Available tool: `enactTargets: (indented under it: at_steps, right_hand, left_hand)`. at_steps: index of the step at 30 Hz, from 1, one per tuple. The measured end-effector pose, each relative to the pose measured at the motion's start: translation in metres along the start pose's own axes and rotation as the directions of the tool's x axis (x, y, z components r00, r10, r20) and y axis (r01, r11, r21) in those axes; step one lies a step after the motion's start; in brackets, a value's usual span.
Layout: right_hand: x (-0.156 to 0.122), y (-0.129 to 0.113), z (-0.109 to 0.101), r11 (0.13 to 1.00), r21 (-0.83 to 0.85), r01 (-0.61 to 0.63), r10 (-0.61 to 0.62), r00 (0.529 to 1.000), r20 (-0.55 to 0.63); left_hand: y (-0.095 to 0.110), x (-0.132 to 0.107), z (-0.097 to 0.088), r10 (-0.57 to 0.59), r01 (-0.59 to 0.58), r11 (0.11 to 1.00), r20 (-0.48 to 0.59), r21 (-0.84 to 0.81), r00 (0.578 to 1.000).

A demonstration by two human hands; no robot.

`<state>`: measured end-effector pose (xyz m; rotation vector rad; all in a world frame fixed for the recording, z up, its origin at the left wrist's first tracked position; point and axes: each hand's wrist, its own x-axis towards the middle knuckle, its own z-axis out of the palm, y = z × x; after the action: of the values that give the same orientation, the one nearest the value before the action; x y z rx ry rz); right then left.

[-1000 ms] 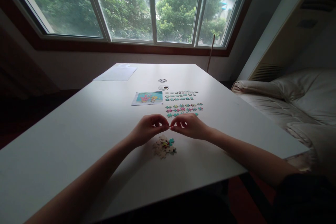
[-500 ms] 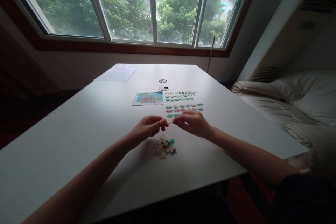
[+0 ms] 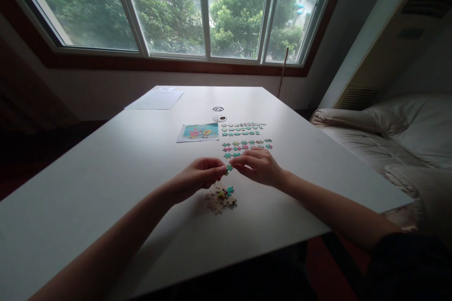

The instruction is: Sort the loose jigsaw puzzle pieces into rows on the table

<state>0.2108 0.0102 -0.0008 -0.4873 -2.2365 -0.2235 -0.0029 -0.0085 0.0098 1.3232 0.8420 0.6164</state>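
Between my two hands is a small teal jigsaw piece [image 3: 229, 168], its coloured face showing. My left hand [image 3: 203, 172] pinches its left side between thumb and fingers. The bent fingers of my right hand [image 3: 257, 165] meet its upper right edge at the fingertips. Below lies a loose pile of jigsaw pieces [image 3: 218, 202], mostly pale backs up, with some teal and yellow showing. Just beyond my right hand are rows of sorted jigsaw pieces [image 3: 236, 149], coloured side up; that hand partly covers the nearest row.
A cartoon picture sheet [image 3: 197, 132] lies left of the rows on the white table [image 3: 106, 188]. Two round inserts [image 3: 219, 118] are behind it, and white paper [image 3: 155, 100] is at the far left. A pale sofa [image 3: 353, 136] stands right of the table.
The jigsaw piece has turned from edge-on to showing its teal face. My left hand has rotated slightly and lowered a little; the right hand has barely moved.
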Motion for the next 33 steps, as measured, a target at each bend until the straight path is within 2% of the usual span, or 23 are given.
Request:
enactTargets:
  at_steps: [4, 7, 11, 19, 33]
  right_hand:
    - [0.001, -0.003, 0.004, 0.984, 0.024, -0.175, 0.175, 0.984, -0.022]
    - [0.002, -0.007, 0.007, 0.970, 0.036, -0.242, 0.243, 0.970, -0.005]
    - [0.003, -0.011, 0.009, 0.965, 0.053, -0.258, 0.258, 0.966, 0.017]
    - [0.001, -0.009, 0.009, 0.956, 0.043, -0.290, 0.289, 0.957, 0.025]
    - [0.001, -0.007, 0.009, 0.972, 0.074, -0.223, 0.220, 0.974, 0.054]
  left_hand:
    - [0.000, 0.003, 0.002, 0.075, -0.070, 0.997, -0.154, 0.038, 0.985]
    - [0.000, 0.004, 0.003, 0.104, -0.085, 0.991, -0.198, 0.102, 0.975]
    - [-0.001, 0.005, 0.004, 0.124, -0.090, 0.980, -0.191, 0.175, 0.974]
    - [0.000, 0.005, 0.004, 0.130, -0.088, 0.976, -0.208, 0.199, 0.969]
    - [0.002, 0.004, 0.006, 0.190, -0.135, 0.956, -0.197, 0.262, 0.962]
